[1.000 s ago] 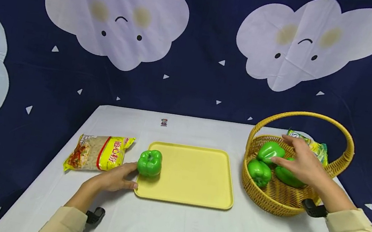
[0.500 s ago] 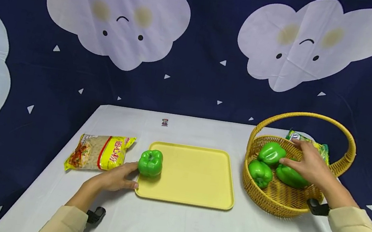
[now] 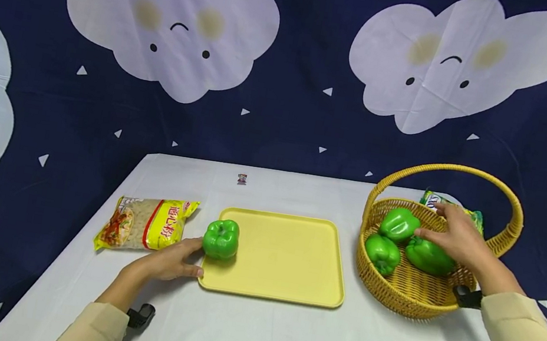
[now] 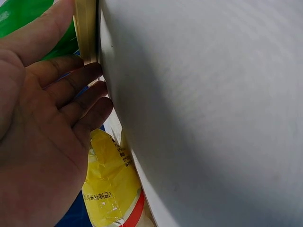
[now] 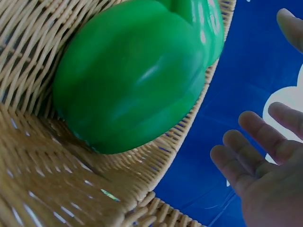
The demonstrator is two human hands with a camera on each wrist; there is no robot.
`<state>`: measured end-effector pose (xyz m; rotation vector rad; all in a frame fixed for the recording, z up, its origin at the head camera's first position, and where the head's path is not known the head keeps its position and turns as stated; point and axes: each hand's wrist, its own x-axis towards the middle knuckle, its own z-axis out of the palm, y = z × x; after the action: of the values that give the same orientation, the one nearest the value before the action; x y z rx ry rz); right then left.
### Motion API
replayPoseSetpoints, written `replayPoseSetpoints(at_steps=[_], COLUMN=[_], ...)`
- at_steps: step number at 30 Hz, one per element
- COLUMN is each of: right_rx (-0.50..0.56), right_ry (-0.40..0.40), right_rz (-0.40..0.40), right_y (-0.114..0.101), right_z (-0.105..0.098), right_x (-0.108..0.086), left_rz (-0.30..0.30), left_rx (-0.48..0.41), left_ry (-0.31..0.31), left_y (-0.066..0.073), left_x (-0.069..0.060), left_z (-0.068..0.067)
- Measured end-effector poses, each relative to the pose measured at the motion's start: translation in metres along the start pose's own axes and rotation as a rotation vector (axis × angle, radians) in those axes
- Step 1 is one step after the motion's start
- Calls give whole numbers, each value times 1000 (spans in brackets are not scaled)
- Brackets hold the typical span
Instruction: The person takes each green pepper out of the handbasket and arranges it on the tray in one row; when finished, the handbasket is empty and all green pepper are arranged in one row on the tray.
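My left hand (image 3: 173, 262) lies at the left edge of a yellow tray (image 3: 286, 259), its thumb by the near-left corner. Its fingers look relaxed in the left wrist view, close to the tray's side. A green bell pepper (image 3: 221, 239) stands upright on the tray's left end, just beyond that hand. Over the wicker basket (image 3: 393, 295) hovers my right hand (image 3: 458, 238), fingers spread and holding nothing. Inside the basket are three green bell peppers: one at the back (image 3: 401, 224), one at front left (image 3: 382, 254) and one at right (image 3: 428, 257), nearest the hand.
A yellow bag of noodles (image 3: 141, 225) lies left of the tray. Behind the basket is a green and yellow packet (image 3: 477, 219), partly hidden. The basket's tall arched handle (image 3: 459, 169) rises over the right arm. A small sticker (image 3: 242, 179) is at the back.
My right hand has shifted a little right over the basket, showing more of the right-hand pepper. My left hand and the pepper on the tray have stayed put.
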<state>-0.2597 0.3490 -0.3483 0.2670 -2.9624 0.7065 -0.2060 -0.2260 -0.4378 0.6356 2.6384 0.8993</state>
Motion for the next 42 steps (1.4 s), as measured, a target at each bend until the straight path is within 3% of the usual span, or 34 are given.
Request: replayPoseSetpoints(at_steps=[6,17,34,42], right_rx=[-32,-112,-41,-46], right_ry=[-78,-142,-181,-222], right_rz=[24,-6,-28,-43], right_y=[10,16,23,25], right_z=[4,12,19,20], right_x=[5,9,12,12], left_rz=[2,-25,-19,-47], left_rx=[-8,7,5,-1], left_ry=[-6,-5,-4,-11], left_y=[0,3,0,2], left_x=[0,-1,-1,-2], left_z=[1,-1,0,-1])
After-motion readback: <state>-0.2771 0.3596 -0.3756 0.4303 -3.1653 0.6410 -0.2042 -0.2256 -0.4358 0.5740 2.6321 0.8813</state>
